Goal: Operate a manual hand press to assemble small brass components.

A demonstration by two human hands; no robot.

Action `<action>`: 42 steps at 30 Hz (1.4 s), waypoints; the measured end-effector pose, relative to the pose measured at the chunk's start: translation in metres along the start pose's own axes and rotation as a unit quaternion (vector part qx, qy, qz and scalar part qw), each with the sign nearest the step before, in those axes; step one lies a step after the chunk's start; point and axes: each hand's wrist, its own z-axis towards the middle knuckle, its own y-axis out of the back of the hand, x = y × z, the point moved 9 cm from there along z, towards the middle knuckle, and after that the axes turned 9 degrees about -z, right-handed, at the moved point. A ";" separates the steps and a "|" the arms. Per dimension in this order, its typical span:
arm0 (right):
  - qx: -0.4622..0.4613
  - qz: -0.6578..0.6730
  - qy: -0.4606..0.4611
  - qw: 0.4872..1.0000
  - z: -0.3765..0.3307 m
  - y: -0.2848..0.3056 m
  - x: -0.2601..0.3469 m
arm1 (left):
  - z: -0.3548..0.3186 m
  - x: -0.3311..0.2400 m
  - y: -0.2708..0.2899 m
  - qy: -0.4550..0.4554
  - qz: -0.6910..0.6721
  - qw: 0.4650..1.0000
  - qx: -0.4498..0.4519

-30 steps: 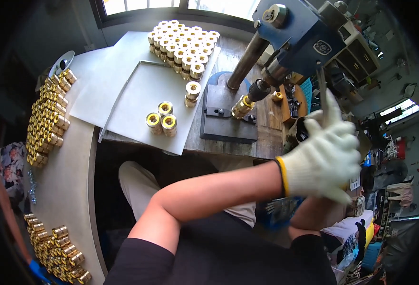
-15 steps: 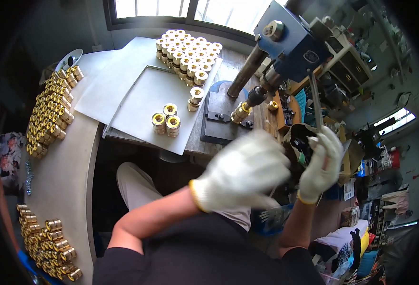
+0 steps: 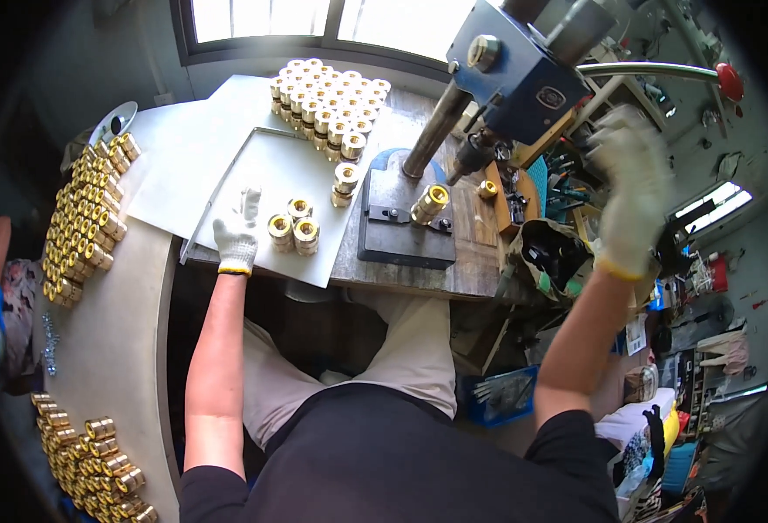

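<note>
My left hand (image 3: 238,228), in a white knit glove with a yellow cuff, is over the grey metal sheet (image 3: 266,166). Its upper fingers stretch forward and I see nothing in them. Just to its right stand three brass fittings (image 3: 294,230). My right hand (image 3: 632,179), gloved alike, is raised at the right and smeared by motion; its fingers cannot be made out. Above it extends the lever (image 3: 654,68) with a red knob (image 3: 730,83), apart from the hand. Under the blue press head (image 3: 514,74), a brass fitting (image 3: 431,203) stands slightly tilted on the black base (image 3: 401,240), clear of the chuck (image 3: 473,155).
A block of brass fittings (image 3: 331,100) covers the far part of the sheet, with one stack (image 3: 345,183) nearer. More fittings (image 3: 83,218) crowd the left bench (image 3: 114,349). A small brass piece (image 3: 487,189) lies right of the base, beside a wooden tray (image 3: 514,205) of tools.
My left hand has gone from in front of the press to the sheet. My right hand rose away from the lever, which swung up. The chuck lifted off the fitting.
</note>
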 end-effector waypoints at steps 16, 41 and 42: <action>0.142 -0.136 -0.143 0.970 -0.154 -0.175 -0.094 | -0.024 -0.019 -0.017 -0.164 0.419 0.879 -0.159; 0.328 -0.029 0.076 0.941 -0.191 -0.293 -0.012 | 0.000 0.027 -0.113 -0.156 0.928 0.336 -0.053; 0.308 -0.030 0.049 0.950 -0.191 -0.279 -0.012 | -0.002 0.026 -0.120 -0.175 0.924 0.337 -0.046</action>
